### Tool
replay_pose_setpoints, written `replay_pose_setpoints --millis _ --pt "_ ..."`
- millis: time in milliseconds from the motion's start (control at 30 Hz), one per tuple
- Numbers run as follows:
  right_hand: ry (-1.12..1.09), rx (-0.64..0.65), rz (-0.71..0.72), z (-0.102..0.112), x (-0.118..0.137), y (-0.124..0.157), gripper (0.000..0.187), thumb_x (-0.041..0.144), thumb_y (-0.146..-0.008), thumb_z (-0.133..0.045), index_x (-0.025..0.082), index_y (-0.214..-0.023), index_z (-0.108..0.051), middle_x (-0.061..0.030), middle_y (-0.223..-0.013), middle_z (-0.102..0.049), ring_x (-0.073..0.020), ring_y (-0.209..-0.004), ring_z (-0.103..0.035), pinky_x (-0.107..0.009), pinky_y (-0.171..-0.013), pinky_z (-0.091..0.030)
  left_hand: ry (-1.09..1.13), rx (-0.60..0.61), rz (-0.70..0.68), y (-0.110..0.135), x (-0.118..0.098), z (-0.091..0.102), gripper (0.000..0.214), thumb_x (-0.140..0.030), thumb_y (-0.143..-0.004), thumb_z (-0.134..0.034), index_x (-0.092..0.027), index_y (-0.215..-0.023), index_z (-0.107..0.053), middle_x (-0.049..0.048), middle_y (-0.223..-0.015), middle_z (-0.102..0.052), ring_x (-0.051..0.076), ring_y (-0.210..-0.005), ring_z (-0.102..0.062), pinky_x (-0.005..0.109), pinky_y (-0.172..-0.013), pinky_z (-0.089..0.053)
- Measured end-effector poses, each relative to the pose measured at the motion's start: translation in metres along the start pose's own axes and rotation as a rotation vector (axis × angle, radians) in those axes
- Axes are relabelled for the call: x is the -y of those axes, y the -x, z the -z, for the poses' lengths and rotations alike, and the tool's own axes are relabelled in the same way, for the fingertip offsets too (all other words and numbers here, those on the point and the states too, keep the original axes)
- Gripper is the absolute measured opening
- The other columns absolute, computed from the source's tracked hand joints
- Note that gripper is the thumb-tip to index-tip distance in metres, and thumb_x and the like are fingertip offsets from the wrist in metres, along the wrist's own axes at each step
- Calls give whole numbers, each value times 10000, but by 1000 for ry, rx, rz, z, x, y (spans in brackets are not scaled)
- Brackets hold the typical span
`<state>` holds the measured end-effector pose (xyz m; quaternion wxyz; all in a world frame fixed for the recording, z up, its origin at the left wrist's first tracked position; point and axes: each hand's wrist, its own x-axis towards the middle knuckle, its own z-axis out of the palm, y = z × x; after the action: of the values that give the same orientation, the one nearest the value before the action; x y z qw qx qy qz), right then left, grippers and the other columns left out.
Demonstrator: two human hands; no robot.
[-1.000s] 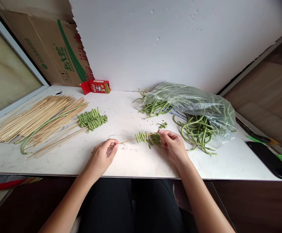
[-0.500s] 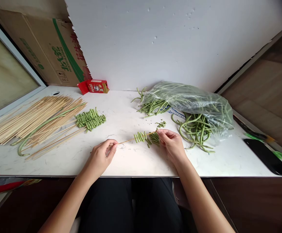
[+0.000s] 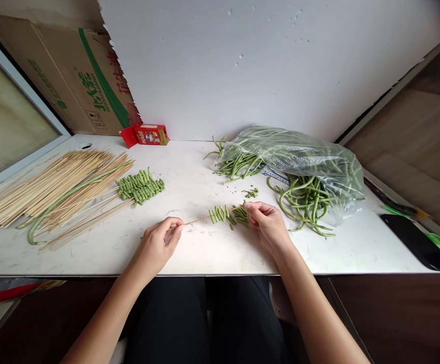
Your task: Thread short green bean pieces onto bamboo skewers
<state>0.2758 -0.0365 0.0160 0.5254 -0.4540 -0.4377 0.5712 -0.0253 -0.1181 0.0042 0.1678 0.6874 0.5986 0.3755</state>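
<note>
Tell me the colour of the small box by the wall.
Red, with a small printed picture on its front; the box shows best in the head view.

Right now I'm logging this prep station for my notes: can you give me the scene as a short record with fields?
Left hand: left hand pinches the blunt end of a bamboo skewer
Right hand: right hand at the skewer's other end, beside threaded bean pieces
Finished: loaded skewers by the spare skewer pile
Supply: long beans spilling from a plastic bag
Surface: white table
</note>
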Motion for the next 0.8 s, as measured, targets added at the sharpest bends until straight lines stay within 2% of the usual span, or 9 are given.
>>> replay_pose_setpoints --millis 433,800 --pt "31 -14 2 2 -6 -1 367 503 -758 -948 181 -754 -773 52 -542 -456 -99 -534 -291 -292 -515 -193 0 1 1 0 0 -1 181 -357 -1023 -587 -223 -1034 -707 7 -826 -742 139 -711 -695 217 -707 -576" --pt "96 -11 25 -6 0 4 415 554 -732 -940 186 -711 -750 47 -539 -470 -101 -527 -293 -291 -507 -222 10 1 -12 0 -1 -2 173 -355 -1028 -589 -224 -1034 -702 14 -848 -757 140 -728 -706 220 -720 -587"
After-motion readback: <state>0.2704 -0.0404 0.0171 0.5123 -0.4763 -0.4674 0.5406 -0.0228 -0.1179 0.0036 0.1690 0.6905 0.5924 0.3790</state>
